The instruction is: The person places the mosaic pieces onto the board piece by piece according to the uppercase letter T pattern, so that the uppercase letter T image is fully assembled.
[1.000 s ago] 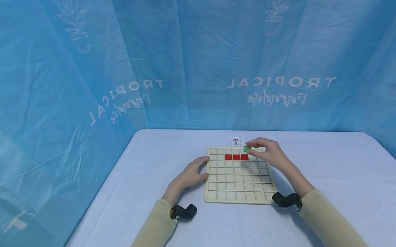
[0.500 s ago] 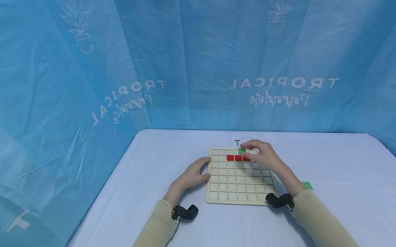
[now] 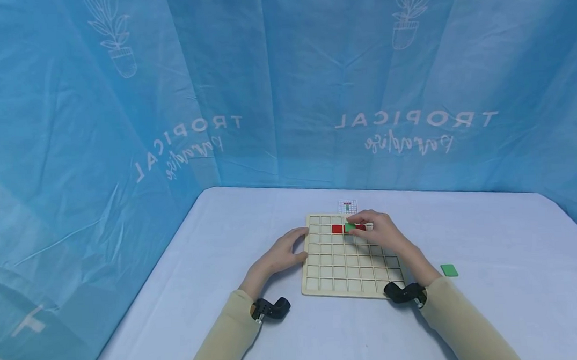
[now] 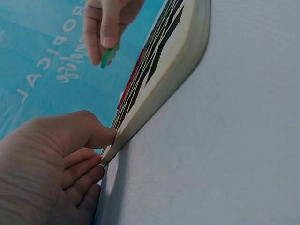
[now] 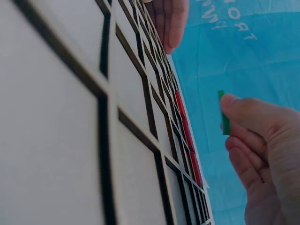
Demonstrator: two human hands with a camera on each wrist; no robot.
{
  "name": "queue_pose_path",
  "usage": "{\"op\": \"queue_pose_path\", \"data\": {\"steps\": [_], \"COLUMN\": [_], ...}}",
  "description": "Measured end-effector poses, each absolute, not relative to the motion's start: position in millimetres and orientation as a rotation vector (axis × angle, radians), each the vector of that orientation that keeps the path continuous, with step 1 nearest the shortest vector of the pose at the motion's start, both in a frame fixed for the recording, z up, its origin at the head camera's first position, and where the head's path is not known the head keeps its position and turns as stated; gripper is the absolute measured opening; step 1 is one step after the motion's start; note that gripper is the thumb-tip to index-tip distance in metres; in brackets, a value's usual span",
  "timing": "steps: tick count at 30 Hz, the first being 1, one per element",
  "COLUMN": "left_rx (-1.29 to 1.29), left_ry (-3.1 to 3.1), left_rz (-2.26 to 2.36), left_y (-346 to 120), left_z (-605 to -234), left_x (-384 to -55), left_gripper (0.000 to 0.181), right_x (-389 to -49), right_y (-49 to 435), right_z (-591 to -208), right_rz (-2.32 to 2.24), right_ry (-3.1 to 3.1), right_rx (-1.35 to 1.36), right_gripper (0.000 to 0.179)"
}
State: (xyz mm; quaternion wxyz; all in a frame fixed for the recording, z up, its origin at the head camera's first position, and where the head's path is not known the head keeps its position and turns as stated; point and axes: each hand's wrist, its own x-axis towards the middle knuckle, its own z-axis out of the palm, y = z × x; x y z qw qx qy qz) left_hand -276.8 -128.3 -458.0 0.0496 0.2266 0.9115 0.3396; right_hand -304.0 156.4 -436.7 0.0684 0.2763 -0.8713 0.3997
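Along the left rim of the pale gridded board (image 3: 327, 264), my left hand (image 3: 283, 252) rests with its thumb and fingers spread against the edge. My right hand (image 3: 381, 230) pinches a small green square tile (image 3: 350, 228) between thumb and fingers. The tile hangs above the upper rows of the board, apart from its surface, as both wrist views show. Under and beside it lies a row of red tiles: the left red tile (image 3: 337, 229) shows fully, while the others are partly hidden by the green tile and fingers. The right wrist view shows that red row (image 5: 187, 131) set in the grid.
A second green tile (image 3: 449, 270) lies on the white tablecloth (image 3: 509, 256), right of the board near my right forearm. Behind the board's far edge lies a small printed grid card (image 3: 347, 206) with a red and green T pattern. A blue curtain (image 3: 285, 94) closes the back and left.
With the green tile, my right hand has moved left and slightly nearer over the red row. The loose green tile has come out from behind the right arm. My left hand stays at the board.
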Motion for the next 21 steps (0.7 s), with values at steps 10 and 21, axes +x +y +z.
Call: {"op": "queue_pose_path", "data": {"steps": [10,21], "left_rx": [0.690,0.686], "left_ry": [2.777,2.774], "left_rz": [1.020,1.030], "left_y": [-129.0,-128.6], "left_z": [-457.1,-456.9], "left_x": [-276.8,-276.1], "left_gripper": [0.064,0.064], "right_x": [-309.7,-307.4], "right_y": [158.1,156.6], "right_z": [-459.3,-463.4], "right_rz": [1.194,1.157], "right_ry": [-2.678,-2.664], "right_rx": [0.862,0.895], "right_gripper": [0.030,0.027]}}
